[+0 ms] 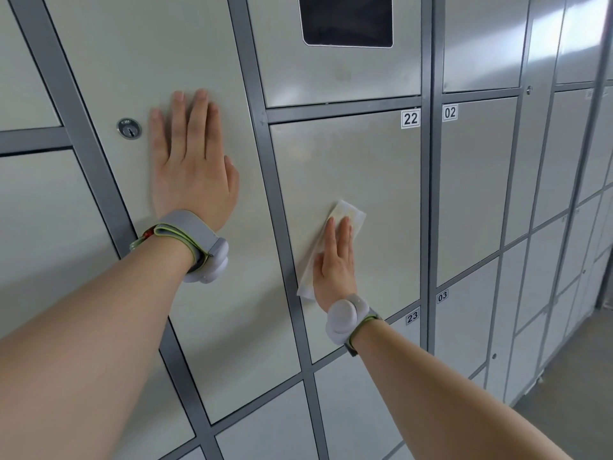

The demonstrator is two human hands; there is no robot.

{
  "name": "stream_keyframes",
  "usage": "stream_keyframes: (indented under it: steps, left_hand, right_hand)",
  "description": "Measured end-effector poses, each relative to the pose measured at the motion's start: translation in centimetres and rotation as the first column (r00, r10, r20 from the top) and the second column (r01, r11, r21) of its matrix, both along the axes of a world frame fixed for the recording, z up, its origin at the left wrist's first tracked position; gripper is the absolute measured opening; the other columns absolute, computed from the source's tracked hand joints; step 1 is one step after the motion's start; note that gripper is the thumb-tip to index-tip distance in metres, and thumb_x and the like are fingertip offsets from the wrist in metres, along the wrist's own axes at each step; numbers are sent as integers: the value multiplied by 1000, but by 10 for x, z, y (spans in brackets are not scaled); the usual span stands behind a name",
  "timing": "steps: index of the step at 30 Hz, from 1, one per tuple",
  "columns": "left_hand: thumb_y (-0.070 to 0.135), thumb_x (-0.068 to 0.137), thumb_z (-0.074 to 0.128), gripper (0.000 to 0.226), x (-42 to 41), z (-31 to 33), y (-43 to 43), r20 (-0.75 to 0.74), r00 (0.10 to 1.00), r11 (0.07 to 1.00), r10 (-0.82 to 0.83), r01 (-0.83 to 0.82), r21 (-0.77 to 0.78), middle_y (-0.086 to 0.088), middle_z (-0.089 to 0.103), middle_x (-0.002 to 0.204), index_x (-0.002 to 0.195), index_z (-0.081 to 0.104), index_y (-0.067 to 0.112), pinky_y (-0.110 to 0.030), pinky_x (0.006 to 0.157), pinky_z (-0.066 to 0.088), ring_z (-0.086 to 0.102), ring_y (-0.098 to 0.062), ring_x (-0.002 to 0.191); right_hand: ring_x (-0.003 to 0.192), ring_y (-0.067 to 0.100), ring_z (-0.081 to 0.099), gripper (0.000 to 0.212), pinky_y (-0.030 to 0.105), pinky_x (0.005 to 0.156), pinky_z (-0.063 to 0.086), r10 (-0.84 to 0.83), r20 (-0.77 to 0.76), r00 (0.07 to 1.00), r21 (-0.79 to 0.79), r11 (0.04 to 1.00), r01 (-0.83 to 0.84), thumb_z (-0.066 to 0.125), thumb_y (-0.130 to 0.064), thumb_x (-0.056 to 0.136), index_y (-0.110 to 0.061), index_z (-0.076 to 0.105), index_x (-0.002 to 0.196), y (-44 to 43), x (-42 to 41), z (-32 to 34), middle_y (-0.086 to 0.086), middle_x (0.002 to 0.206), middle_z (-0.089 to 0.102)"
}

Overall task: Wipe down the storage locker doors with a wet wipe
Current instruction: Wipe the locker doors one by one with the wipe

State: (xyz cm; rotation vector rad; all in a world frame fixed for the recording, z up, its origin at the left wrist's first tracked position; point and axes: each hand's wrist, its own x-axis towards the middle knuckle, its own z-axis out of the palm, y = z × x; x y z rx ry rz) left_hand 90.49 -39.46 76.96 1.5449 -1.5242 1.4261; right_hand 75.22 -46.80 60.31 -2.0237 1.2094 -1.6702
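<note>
Right hand (333, 263), lower centre of the frame: fingers straight and together, palm pressing a wipe (348, 212) flat against door 22 (348, 154). The hand grips nothing; it pins the wipe by pressure alone. The wipe shows past the fingertips and along the thumb side of the hand, creased and slightly yellowed at its upper end.

Left hand (194, 164), centre left: released, fingers straight and slightly spread, laid flat on the neighbouring door (149, 61), just right of its lock (129, 128). It holds nothing. Each wrist carries a band (345, 318) with a pale rounded unit.

Handling, as a judgement: the wipe looks thin, limp and light, and it will likely fold or bunch if pushed by one edge. A broad flat palm over its middle, as here, should keep it spread; damp, it may cling to the smooth panel and drag a little. The door looks stiff and slick and appears to need no bracing.

Surroundings: a grey frame (272, 161) separates the doors. A dark screen (346, 19) sits at upper centre. Number labels 22 (410, 118) and 23 (412, 316) mark the column. More doors run off to the right.
</note>
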Motion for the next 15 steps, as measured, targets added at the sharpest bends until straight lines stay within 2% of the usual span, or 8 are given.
stream_keyframes:
  steps: [2,6,10,15]
  left_hand:
    - [17,92,37,60,-1,0,0,0,1000,1000,-5,5,0,-16,18,156,146,20,-3,-51,117,1,10,-36,144]
    - [19,91,39,61,-1,0,0,6,1000,1000,4,-4,-6,-17,20,155,145,23,-4,-52,117,2,12,-37,143]
    - [20,91,36,61,-1,-1,1,4,1000,1000,24,-24,-10,-17,19,155,145,22,-3,-51,117,2,11,-36,144]
    - [20,91,36,60,-3,-1,1,5,999,999,45,-45,-23,-16,21,155,145,24,-3,-51,117,2,13,-37,143]
  right_hand:
    - [145,26,-11,62,27,117,-6,5,35,999,10,1000,-6,32,3,94,-8,7,150,-2,1,20,15,157,-7]
    - [145,26,-11,62,26,116,-6,56,69,996,-54,997,-52,31,4,93,-9,10,150,-6,1,49,15,157,-5]
    - [145,26,-9,64,27,116,-4,63,60,996,-68,996,-59,31,6,91,-10,12,150,-8,-4,31,15,157,-3]
    - [145,28,-10,65,35,118,-2,35,115,993,39,998,-40,32,6,91,-9,8,150,-13,-10,14,16,157,-6]
